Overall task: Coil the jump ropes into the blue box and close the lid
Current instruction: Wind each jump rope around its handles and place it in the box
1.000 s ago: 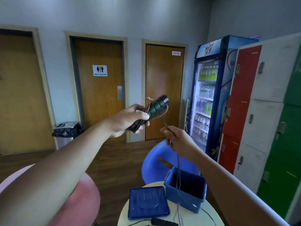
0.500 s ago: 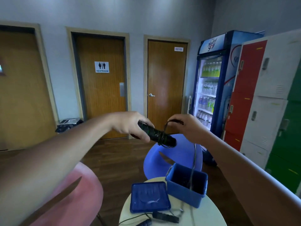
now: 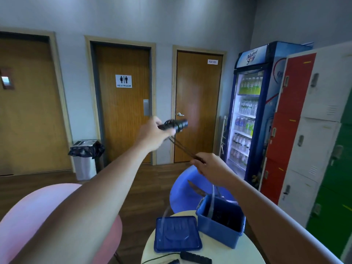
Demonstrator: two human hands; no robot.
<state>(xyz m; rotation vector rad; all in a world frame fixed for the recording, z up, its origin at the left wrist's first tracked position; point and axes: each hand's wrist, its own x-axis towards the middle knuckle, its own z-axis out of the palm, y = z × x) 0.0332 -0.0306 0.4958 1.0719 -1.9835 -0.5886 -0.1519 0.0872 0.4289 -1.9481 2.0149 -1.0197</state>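
My left hand is raised in front of me and grips the black jump rope handles, with some cord looped round them. The thin cord runs taut from there down to my right hand, which pinches it. From that hand the cord hangs blurred toward the open blue box on the round table. The blue lid lies flat to the left of the box. Another black handle lies on the table near its front edge.
A blue chair stands behind the table and a pink chair to its left. A drinks fridge and coloured lockers line the right wall. A bin stands beside the restroom door.
My left hand has lifted and swung the handles up and to the right, while my right hand dropped lower and drew the cord taut. The camera view shifted slightly.
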